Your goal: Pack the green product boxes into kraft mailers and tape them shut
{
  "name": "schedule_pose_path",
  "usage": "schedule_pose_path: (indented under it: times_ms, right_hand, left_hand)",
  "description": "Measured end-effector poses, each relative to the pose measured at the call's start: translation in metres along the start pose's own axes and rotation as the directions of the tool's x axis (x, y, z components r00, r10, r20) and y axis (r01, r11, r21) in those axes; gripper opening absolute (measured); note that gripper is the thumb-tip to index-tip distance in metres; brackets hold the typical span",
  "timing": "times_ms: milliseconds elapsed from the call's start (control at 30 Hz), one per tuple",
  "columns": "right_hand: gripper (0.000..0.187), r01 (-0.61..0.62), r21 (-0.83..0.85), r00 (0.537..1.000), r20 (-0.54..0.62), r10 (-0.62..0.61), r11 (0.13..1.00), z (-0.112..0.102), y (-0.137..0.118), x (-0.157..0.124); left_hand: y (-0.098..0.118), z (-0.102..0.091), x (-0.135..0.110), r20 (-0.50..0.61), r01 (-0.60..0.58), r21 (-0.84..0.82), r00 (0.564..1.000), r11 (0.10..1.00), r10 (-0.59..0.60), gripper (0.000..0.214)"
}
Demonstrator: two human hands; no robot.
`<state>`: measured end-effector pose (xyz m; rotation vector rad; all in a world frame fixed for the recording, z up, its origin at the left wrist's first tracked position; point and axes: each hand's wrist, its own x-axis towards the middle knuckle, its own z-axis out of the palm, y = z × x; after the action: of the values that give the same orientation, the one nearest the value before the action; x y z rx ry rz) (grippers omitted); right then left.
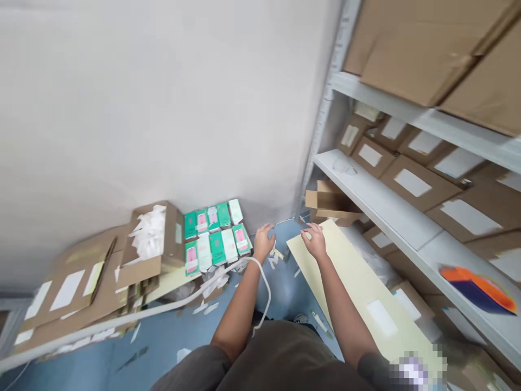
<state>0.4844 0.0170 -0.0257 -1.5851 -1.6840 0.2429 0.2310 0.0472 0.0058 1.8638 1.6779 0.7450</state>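
My left hand (264, 240) and my right hand (314, 239) are stretched forward, side by side, over the blue floor near the wall corner. Each seems to pinch an end of a thin pale strip or wire (285, 221) that runs between them; it is too thin to name. My right hand hovers over the far end of a long pale yellow sheet (358, 282) that lies along the floor. A white cable (260, 274) loops around my left wrist and trails off to the left.
A stack of green, white and pink small boxes (215, 236) stands against the wall. Left of it sits an open carton of white paper (150, 239) on flattened cardboard (73, 288). A white metal shelf (391, 206) with labelled cartons fills the right. Paper scraps litter the floor.
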Motion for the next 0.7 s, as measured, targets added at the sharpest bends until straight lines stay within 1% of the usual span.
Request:
schedule_pose_path:
  times_ms: [100,200,300,367,433,533,633,700]
  right_hand:
    - [0.027,0.07,0.014,0.993,0.1,-0.071,0.997,0.061,-0.046,0.021]
    - [0.028,0.123,0.023,0.975,0.184,-0.126,0.992,0.121,-0.091,0.037]
    - [0.04,0.151,0.017,0.955,0.255,-0.15,0.988,0.176,-0.128,0.05]
    - [0.048,0.159,0.009,0.943,0.296,-0.154,0.987,0.206,-0.146,0.056]
    - [0.053,0.154,0.003,0.933,0.328,-0.146,0.988,0.231,-0.159,0.062]
    - [0.054,0.129,-0.003,0.923,0.367,-0.118,0.992,0.262,-0.168,0.067]
    - [0.054,0.082,0.012,0.917,0.392,-0.08,0.997,0.287,-0.162,0.07]
    - [0.053,0.028,0.044,0.92,0.389,-0.043,0.999,0.299,-0.148,0.069]
  left_hand:
    - [-0.064,-0.039,-0.004,-0.052,0.117,-0.002,0.992,0.993,-0.117,0.04]
    - [-0.127,-0.072,-0.007,-0.052,0.201,0.017,0.978,0.979,-0.2,0.041]
    - [-0.183,-0.094,-0.008,-0.04,0.274,0.045,0.961,0.961,-0.272,0.041]
    - [-0.211,-0.1,-0.005,-0.004,0.324,0.075,0.946,0.943,-0.325,0.043]
    - [-0.23,-0.098,0.0,0.041,0.362,0.093,0.929,0.927,-0.367,0.044]
    - [-0.241,-0.084,0.009,0.126,0.385,0.12,0.908,0.915,-0.399,0.039]
    - [-0.241,-0.066,0.016,0.249,0.376,0.207,0.873,0.903,-0.42,0.034]
    - [-0.239,-0.054,0.019,0.288,0.388,0.244,0.846,0.889,-0.449,0.039]
